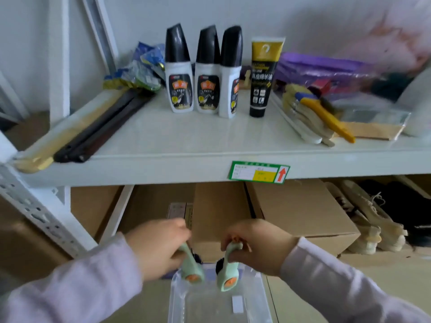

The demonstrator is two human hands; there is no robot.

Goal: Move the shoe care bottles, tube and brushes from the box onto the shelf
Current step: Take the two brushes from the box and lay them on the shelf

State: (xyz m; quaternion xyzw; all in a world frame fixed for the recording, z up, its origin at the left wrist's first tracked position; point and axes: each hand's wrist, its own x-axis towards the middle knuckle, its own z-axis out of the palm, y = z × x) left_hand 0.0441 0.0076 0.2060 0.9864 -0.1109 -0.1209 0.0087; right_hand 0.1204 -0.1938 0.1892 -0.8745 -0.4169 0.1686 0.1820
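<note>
Hidden: brush bristles, mostly behind fingers
Left hand: clamped on left brush
Right hand: clamped on right brush
Below: clear box
Shelf: three bottles, tube

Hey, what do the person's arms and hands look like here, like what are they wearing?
Both arms wear long, loose sleeves of pale lilac fabric, plain and unmarked, ending at the wrists. The left hand and right hand are bare: no gloves, rings or watch visible. Motion blur softens the sleeve texture.
</note>
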